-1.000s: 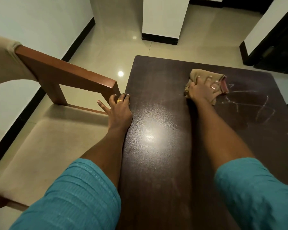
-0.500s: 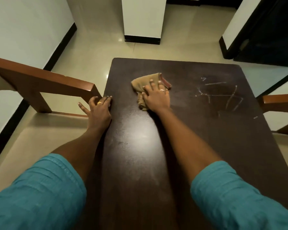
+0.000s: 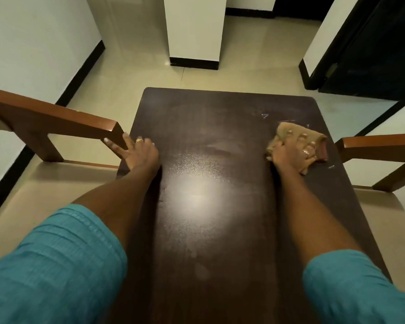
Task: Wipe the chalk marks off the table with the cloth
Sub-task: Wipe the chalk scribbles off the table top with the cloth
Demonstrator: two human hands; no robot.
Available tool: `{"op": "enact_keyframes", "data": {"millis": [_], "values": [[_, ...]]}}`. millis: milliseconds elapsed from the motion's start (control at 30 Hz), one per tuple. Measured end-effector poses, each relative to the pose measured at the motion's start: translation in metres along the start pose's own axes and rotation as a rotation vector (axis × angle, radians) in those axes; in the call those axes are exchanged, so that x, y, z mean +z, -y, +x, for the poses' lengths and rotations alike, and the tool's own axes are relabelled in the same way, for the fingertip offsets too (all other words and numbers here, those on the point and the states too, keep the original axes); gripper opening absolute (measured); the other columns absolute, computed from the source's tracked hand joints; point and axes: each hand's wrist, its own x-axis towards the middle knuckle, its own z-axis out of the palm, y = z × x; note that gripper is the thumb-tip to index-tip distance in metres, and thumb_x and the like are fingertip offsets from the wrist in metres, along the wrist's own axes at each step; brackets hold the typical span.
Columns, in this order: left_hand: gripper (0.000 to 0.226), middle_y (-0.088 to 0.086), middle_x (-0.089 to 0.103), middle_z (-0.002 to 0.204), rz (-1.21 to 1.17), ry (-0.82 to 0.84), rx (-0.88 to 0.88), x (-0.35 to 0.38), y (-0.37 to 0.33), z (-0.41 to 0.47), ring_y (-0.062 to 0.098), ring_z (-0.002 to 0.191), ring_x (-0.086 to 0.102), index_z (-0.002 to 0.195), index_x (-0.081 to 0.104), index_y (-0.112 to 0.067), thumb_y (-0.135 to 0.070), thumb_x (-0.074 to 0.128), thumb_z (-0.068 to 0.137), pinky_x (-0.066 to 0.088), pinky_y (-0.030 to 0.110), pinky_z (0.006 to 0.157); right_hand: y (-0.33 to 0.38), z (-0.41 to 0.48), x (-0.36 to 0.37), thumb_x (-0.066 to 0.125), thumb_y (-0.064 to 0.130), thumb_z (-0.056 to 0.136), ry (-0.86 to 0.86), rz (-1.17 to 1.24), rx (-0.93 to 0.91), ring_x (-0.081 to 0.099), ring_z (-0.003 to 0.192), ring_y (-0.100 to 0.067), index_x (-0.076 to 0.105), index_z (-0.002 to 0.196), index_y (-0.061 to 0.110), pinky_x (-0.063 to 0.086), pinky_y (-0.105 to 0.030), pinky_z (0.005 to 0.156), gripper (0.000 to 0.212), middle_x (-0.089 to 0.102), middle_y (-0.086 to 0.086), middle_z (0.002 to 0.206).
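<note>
A dark brown table (image 3: 208,206) fills the middle of the head view. My right hand (image 3: 292,155) presses flat on a crumpled tan cloth (image 3: 282,132) near the table's right edge, with its fingers spread over the cloth. A small white chalk mark (image 3: 264,116) shows just beyond the cloth, and another short chalk stroke (image 3: 331,167) lies to its right. Any marks under the cloth are hidden. My left hand (image 3: 140,155) rests flat on the table's left edge, fingers spread, holding nothing.
A wooden chair armrest (image 3: 56,118) stands close against the table's left side, and a second chair armrest (image 3: 379,143) flanks the right side. A white pillar (image 3: 194,31) rises beyond the far edge. A dark doorway (image 3: 372,43) is at the back right.
My right hand has swept the cloth from the left-middle of the table to the right, onto the chalk lines, most of which no longer show. My left hand has stayed on the left edge.
</note>
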Motion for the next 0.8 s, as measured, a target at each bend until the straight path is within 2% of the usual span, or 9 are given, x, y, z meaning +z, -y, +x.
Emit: {"op": "enact_keyframes", "data": {"millis": [100,167,333,433,567,700,800], "values": [[0.043,0.006,0.031,0.151,-0.066,-0.029,0.082,-0.001,-0.028,-0.012,0.036,0.143,0.007,0.138,0.036,-0.015,-0.029,0.027,0.099,-0.013,0.073,0.098,0.037,-0.028,0.015,0.037,0.047,0.096,0.042,0.023,-0.205,0.008,0.145,-0.035,0.026,0.147,0.033,0.003,-0.058,0.114,0.054,0.014,-0.005,0.159],[0.041,0.004,0.033,0.150,-0.146,-0.045,0.103,-0.001,-0.046,-0.023,0.036,0.143,0.009,0.137,0.037,-0.015,-0.026,0.029,0.098,-0.015,0.073,0.097,0.061,-0.050,0.025,0.038,0.049,0.095,0.099,-0.024,-0.432,0.011,0.145,-0.033,0.027,0.146,0.037,0.004,-0.057,0.114,0.053,0.014,-0.001,0.159],[0.038,0.008,0.049,0.137,-0.456,-0.068,-0.126,0.001,-0.070,-0.037,0.035,0.140,0.016,0.127,0.050,-0.017,-0.031,0.030,0.098,-0.012,0.073,0.099,0.078,-0.093,0.043,0.037,0.047,0.095,0.244,-0.106,-0.877,0.011,0.145,-0.025,0.033,0.141,0.044,0.008,-0.053,0.113,0.047,0.018,0.005,0.158],[0.040,0.008,0.049,0.137,-0.395,-0.088,-0.121,0.004,-0.075,-0.045,0.035,0.140,0.017,0.128,0.049,-0.017,-0.033,0.027,0.098,-0.011,0.073,0.100,0.057,-0.090,0.036,0.037,0.043,0.095,0.258,-0.088,-0.991,0.013,0.145,-0.022,0.035,0.141,0.045,0.011,-0.048,0.114,0.046,0.020,0.008,0.157],[0.039,0.002,0.045,0.141,-0.321,-0.094,0.008,0.006,-0.096,-0.058,0.034,0.140,0.017,0.132,0.044,-0.017,-0.031,0.027,0.099,-0.011,0.074,0.098,0.007,-0.072,0.022,0.040,0.043,0.092,0.180,-0.068,-0.824,0.020,0.143,-0.022,0.036,0.140,0.046,0.017,-0.047,0.112,0.047,0.024,0.007,0.156],[0.041,-0.003,0.041,0.144,-0.264,-0.110,0.155,0.005,-0.129,-0.068,0.033,0.139,0.017,0.136,0.041,-0.019,-0.031,0.026,0.099,-0.012,0.074,0.097,-0.069,-0.046,-0.003,0.038,0.046,0.092,0.036,-0.089,-0.493,0.025,0.140,-0.030,0.030,0.144,0.042,0.023,-0.051,0.110,0.052,0.023,0.002,0.157],[0.041,-0.003,0.041,0.144,-0.256,-0.122,0.231,0.004,-0.150,-0.069,0.033,0.139,0.018,0.136,0.039,-0.019,-0.030,0.026,0.099,-0.012,0.074,0.097,-0.120,-0.029,-0.021,0.039,0.049,0.094,-0.035,-0.099,-0.252,0.018,0.142,-0.034,0.025,0.146,0.040,0.022,-0.056,0.111,0.054,0.018,-0.003,0.158]]}}
